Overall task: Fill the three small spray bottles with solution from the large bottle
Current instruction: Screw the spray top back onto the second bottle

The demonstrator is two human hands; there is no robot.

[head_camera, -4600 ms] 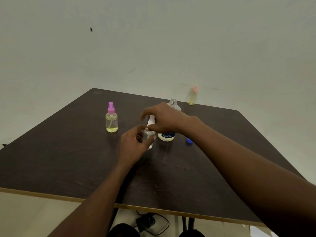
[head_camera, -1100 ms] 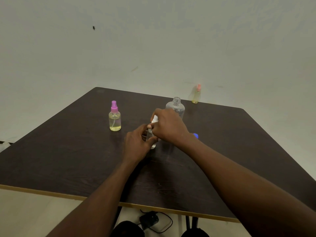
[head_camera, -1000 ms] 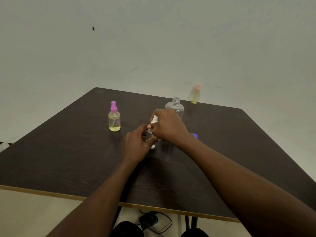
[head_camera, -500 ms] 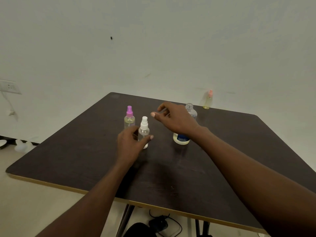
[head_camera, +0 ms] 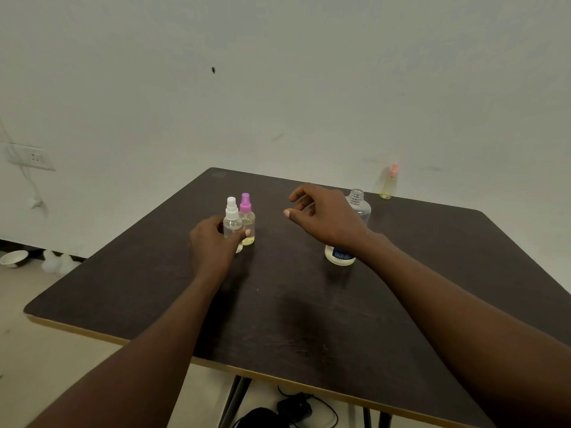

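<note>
My left hand [head_camera: 213,246] grips the small white-capped spray bottle [head_camera: 231,218], standing it on the table right beside the purple-capped spray bottle [head_camera: 247,219], which holds yellow liquid. My right hand [head_camera: 327,218] hovers empty with loosely curled fingers, in front of the large clear bottle [head_camera: 355,211]. That bottle has no cap, and a little pale liquid sits at its base by a blue label. A third small bottle with a pink cap [head_camera: 389,183] and yellow liquid stands at the table's far edge.
The dark wooden table [head_camera: 309,304] has a pale front edge. A wall socket [head_camera: 31,157] with a cable is on the left wall. A bowl [head_camera: 12,259] lies on the floor at left. Cables lie under the table.
My right hand has let go of the white cap and lifted away. My left hand has carried the white-capped bottle leftward, up against the purple-capped bottle. The camera has swung left.
</note>
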